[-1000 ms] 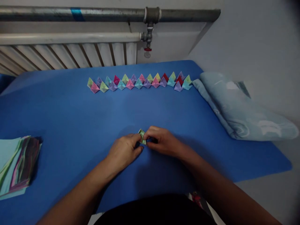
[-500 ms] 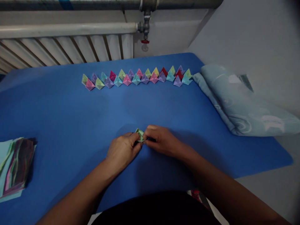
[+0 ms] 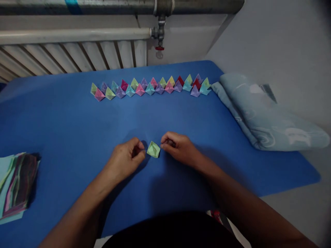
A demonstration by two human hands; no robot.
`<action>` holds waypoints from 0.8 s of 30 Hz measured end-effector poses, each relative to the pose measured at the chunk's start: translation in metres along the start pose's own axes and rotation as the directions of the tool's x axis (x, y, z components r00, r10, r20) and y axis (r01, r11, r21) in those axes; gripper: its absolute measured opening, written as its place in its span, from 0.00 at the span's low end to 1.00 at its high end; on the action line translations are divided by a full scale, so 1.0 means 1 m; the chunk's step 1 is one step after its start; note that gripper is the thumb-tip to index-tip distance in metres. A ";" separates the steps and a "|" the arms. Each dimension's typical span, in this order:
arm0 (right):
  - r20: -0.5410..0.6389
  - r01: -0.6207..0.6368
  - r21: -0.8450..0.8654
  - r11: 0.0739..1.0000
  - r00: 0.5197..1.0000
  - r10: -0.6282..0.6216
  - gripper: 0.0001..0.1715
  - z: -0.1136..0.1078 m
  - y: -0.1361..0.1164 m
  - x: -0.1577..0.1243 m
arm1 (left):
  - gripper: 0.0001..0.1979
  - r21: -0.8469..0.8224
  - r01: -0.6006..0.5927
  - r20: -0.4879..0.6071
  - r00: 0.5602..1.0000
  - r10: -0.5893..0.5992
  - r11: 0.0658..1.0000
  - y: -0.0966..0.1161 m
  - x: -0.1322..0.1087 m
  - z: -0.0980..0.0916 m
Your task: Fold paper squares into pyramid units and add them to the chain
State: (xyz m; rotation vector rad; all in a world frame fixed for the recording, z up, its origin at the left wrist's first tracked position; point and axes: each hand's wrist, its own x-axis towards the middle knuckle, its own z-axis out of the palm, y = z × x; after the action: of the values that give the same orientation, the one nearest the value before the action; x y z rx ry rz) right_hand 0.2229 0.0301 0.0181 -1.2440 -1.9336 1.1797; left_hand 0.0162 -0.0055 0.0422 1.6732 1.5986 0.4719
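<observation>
Small green folded paper [image 3: 153, 149] sits on the blue mat [image 3: 77, 120], right between both hands. The left hand [image 3: 126, 157] and right hand [image 3: 179, 150] each have curled fingertips at one of its side corners, but I honestly can't tell if they're pinching it. Further back there's a row of colourful folded pieces [image 3: 150, 86]. Paper stack [image 3: 16, 186] far left, pale blue folded cloth [image 3: 261, 113] on the right, radiator [image 3: 77, 55] behind.

Left hand [image 3: 126, 156], right hand [image 3: 178, 150], fingers [image 3: 165, 142] curled

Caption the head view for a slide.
Left hand and right hand flank a green fold on the blue mat, paper row behind.
</observation>
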 end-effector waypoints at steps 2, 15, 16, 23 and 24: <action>0.009 -0.026 0.018 1.000 1.000 0.026 0.02 0.003 0.001 0.002 | 0.05 -0.002 0.029 -0.031 0.999 -0.029 1.000 -0.002 0.003 -0.001; -0.025 -0.035 -0.254 0.966 0.999 0.029 0.04 0.018 -0.006 0.013 | 0.10 0.273 -0.017 -0.061 0.998 0.035 0.962 0.004 0.010 0.023; -0.024 -0.028 -0.280 0.960 0.999 0.022 0.05 0.019 -0.006 0.013 | 0.10 0.288 -0.010 -0.060 0.998 0.028 0.958 0.005 0.011 0.023; -0.002 -0.024 -0.327 0.945 1.000 0.025 0.06 0.020 -0.012 0.015 | 0.09 0.352 0.062 -0.022 0.998 -0.058 0.934 0.009 0.019 0.022; 0.002 -0.025 -0.318 0.948 1.000 0.027 0.06 0.020 -0.013 0.014 | 0.09 0.345 0.054 -0.010 0.998 -0.054 0.937 0.008 0.018 0.022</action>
State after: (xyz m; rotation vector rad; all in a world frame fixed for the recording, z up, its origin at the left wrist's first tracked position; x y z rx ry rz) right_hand 0.1958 0.0330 0.0201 -1.4316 -2.1810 0.9061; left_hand 0.0403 0.0071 0.0300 1.8763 1.8016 0.1672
